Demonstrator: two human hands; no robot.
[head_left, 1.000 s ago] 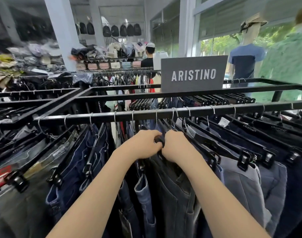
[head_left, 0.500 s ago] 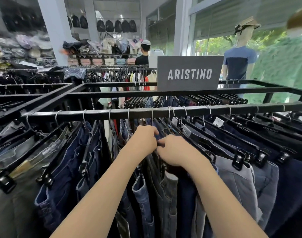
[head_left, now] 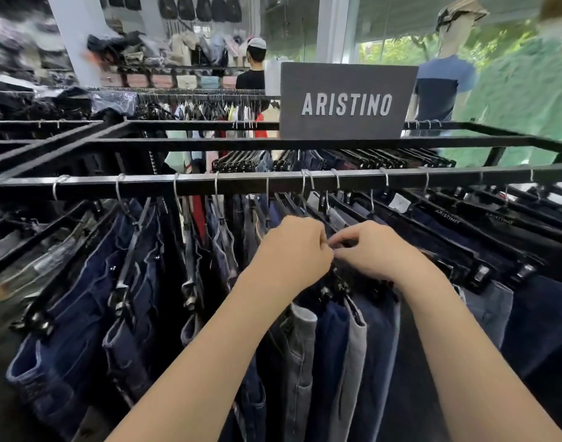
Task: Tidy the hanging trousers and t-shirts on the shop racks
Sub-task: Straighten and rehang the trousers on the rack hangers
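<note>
The left hand [head_left: 292, 250] and the right hand [head_left: 380, 250] are brought together at one black clip hanger [head_left: 340, 283] under the middle of the rail [head_left: 209, 184]. Each grip is curled tight on it, though exactly what the left fingers pinch is hidden by the knuckles. The trousers [head_left: 332, 346] hung from it, grey and dark blue, are packed close among their neighbours.

The step is judged to be the seating of a waistband in the clips. It is best done with the hanger kept level, the cloth drawn flat before a clip is released, and the hook left on the rail.

To the left, the jeans [head_left: 82, 282] are spread with gaps between hooks, so room for sliding is found there. To the right, the slanted hangers [head_left: 464, 234] are overlapped and little room is offered. The sign [head_left: 346, 102] is mounted behind the rail, well apart from the hands.
</note>
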